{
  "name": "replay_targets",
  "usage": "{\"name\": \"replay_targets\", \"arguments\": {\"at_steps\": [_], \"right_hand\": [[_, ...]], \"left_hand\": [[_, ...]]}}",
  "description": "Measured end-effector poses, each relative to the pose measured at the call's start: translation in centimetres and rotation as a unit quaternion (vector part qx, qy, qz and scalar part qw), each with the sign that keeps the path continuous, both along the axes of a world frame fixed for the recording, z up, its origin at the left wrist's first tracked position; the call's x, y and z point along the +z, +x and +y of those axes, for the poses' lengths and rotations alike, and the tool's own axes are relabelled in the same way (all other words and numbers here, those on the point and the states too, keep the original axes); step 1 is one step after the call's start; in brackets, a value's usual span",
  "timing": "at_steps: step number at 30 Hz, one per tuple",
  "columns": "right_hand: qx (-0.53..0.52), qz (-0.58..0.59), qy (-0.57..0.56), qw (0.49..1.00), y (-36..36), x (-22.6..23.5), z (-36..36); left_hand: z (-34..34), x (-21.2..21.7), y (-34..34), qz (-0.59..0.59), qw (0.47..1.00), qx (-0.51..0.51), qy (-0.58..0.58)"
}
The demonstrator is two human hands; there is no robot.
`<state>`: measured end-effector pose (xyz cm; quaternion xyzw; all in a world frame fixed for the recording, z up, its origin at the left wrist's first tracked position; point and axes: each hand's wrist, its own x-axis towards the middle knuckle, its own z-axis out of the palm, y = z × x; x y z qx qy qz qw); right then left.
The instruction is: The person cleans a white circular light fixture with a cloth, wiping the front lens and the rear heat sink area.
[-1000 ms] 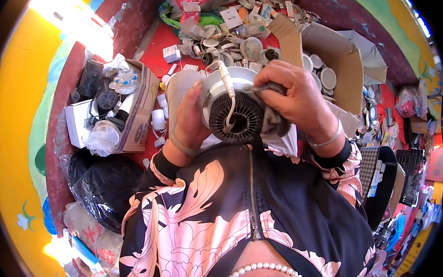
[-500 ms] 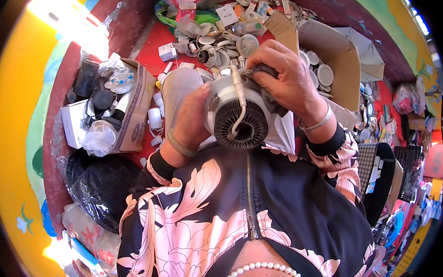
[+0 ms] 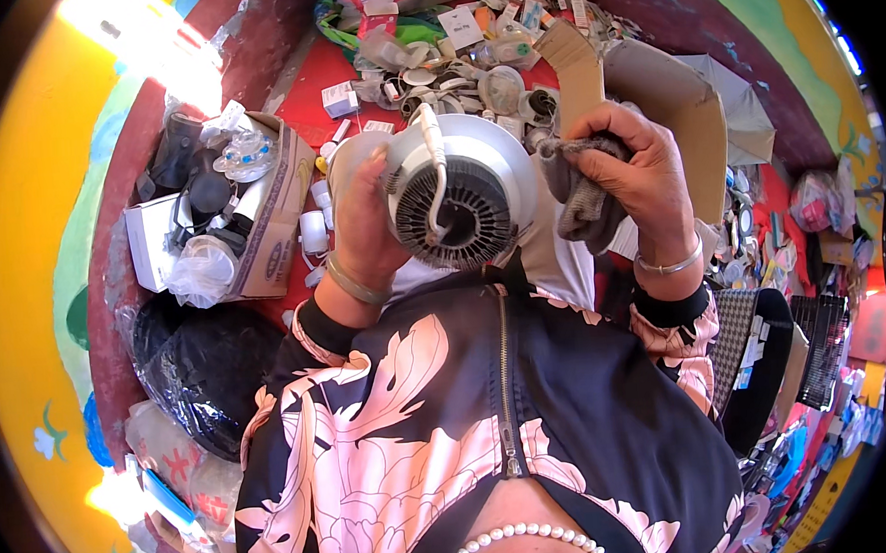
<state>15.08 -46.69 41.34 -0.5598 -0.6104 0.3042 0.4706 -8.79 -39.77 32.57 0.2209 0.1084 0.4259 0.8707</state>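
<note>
A round white downlight (image 3: 502, 158) with a black finned heat sink (image 3: 452, 211) and a white cable (image 3: 436, 167) is held up in front of my chest. My left hand (image 3: 372, 225) grips it by its left side, with the finned back facing me. To the right of the light, my right hand (image 3: 643, 166) pinches a crumpled grey-brown cloth (image 3: 589, 189), which hangs below the fingers. The cloth is apart from the light.
On the left stands a cardboard box (image 3: 278, 220) full of lamps and plastic parts, above a black plastic bag (image 3: 192, 370). An open cardboard box (image 3: 690, 113) is at the right. Small boxes and round fittings (image 3: 423, 77) crowd the red surface ahead.
My right hand has drawn the cloth off the light, away to the right. The light has shifted slightly left and tilted, so more of its white rim shows.
</note>
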Motion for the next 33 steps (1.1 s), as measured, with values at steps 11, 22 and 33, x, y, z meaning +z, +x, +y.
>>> {"name": "replay_targets", "arguments": {"at_steps": [11, 22, 33], "right_hand": [[0.182, -0.179, 0.109, 0.961, -3.3, 1.4, 2.4], [0.171, -0.091, -0.026, 0.981, -2.1, -0.8, 0.3], [-0.057, 0.382, -0.046, 0.921, -0.2, -1.9, 0.4]], "left_hand": [[-0.7, -0.1, 0.3, 0.029, 1.0, 0.009, 0.001], [0.8, -1.2, 0.5, 0.023, 0.998, 0.048, -0.036], [2.6, -1.5, 0.5, -0.02, 0.99, 0.106, -0.093]]}}
